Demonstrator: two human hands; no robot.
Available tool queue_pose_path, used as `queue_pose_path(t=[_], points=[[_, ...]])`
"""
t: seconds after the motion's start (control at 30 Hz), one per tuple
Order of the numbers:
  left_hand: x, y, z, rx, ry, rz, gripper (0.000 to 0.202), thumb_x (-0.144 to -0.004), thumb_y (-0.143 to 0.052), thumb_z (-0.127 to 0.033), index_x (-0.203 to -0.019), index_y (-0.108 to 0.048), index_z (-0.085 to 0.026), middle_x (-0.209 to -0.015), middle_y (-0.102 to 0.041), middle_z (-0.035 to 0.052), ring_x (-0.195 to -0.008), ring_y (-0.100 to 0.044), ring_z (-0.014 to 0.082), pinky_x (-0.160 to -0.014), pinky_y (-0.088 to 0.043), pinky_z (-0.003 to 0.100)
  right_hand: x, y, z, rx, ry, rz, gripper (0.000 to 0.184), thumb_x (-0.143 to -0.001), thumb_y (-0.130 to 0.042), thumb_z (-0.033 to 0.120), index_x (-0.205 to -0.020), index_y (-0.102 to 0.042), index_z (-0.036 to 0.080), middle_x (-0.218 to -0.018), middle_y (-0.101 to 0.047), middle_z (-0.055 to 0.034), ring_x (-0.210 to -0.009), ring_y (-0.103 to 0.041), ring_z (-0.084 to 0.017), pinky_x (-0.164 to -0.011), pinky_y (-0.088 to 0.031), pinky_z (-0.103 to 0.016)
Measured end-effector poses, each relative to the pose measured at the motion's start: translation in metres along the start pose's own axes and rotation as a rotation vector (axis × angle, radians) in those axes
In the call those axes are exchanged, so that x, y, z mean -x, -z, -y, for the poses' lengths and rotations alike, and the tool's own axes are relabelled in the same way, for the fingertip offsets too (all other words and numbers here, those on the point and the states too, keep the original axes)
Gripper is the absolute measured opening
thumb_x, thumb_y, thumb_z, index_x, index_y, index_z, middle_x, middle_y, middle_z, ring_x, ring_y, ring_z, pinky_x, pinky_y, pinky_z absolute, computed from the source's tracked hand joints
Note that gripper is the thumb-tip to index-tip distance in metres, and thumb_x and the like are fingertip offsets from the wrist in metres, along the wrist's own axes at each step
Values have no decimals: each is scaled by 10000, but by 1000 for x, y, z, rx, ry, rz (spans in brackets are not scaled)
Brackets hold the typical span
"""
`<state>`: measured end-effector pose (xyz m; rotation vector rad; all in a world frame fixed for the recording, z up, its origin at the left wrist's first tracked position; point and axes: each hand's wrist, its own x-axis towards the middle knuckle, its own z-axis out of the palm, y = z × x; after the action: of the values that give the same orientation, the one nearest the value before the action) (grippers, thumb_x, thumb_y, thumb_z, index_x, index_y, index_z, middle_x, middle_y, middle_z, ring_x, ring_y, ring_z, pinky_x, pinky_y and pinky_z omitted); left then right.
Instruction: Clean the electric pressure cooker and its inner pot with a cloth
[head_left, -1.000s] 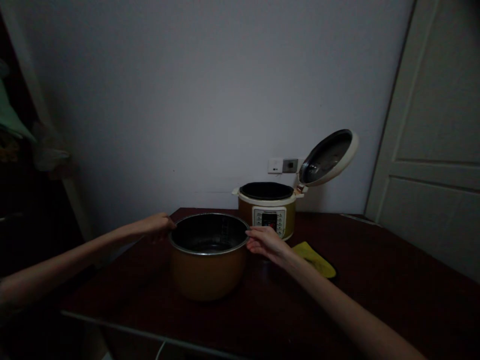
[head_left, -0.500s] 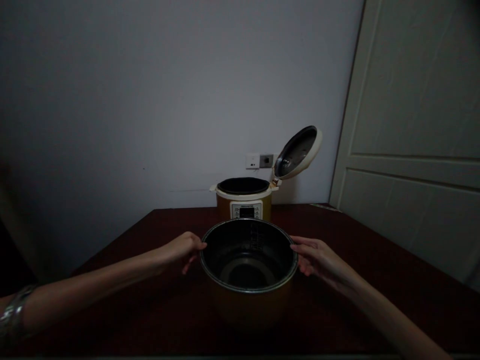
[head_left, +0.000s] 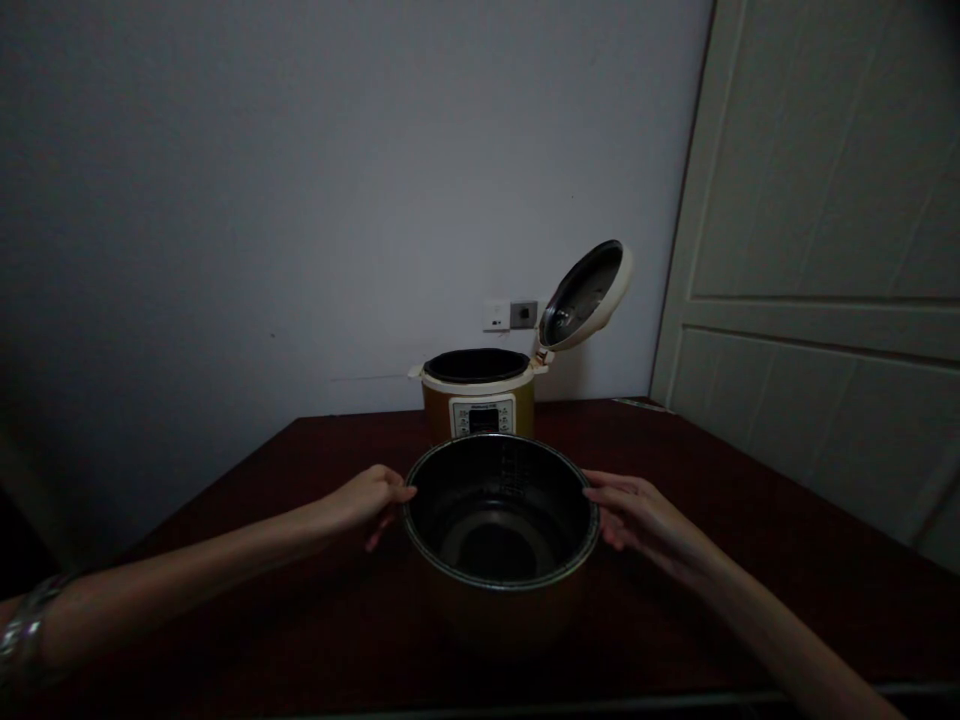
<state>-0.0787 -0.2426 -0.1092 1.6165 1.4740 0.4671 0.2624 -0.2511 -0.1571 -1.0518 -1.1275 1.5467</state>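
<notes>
A round inner pot (head_left: 501, 620), dark inside with a pale-edged rim and a yellowish outside, is at the front middle of the table. My left hand (head_left: 379, 500) pinches its rim on the left, thumb over the edge. On the opposite side, my right hand (head_left: 634, 510) grips the rim the same way. Marks show on the pot's inner wall, and its inside looks bare. Just behind it stands a yellow and white electric cooker (head_left: 439, 405) with a control panel on its front. The cooker's lid (head_left: 589, 293) is raised, tilted to the right. The pot hides the cooker's lower front.
The dark red table (head_left: 300, 450) reaches back to a pale wall (head_left: 300, 200). A white socket plate (head_left: 496, 317) and a grey socket (head_left: 523, 315) sit on the wall behind the cooker. A pale panelled door (head_left: 825, 250) rises at the right.
The view has shifted slightly, so the cooker, lid and sockets appear a little further left and higher. Both hands keep the same hold on the pot's rim.
</notes>
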Motion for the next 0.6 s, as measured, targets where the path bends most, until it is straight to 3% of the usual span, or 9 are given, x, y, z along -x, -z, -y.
queue_pose_path(t=[0.27, 0.6], points=[[-3, -1, 5, -17, 7, 0, 462, -668, -529, -616, -533, -408, -190, -438, -416, -60, -324, -399, 92, -372, -310, 250, 1, -2, 0, -5, -6, -5, 483, -797, -602, 148, -1248, -485, 22, -540, -629, -17, -391, -568, -79, -357, -470, -130], [-3, -2, 12, 8, 44, 14, 476, -628, -562, -637, -548, -413, -192, -429, -417, -62, -320, -395, 92, -368, -301, 243, 3, -2, -9, 23, 18, 12, 559, -755, -674, 233, -1260, -510, 59, -536, -630, -12, -409, -579, -95, -368, -472, -153]])
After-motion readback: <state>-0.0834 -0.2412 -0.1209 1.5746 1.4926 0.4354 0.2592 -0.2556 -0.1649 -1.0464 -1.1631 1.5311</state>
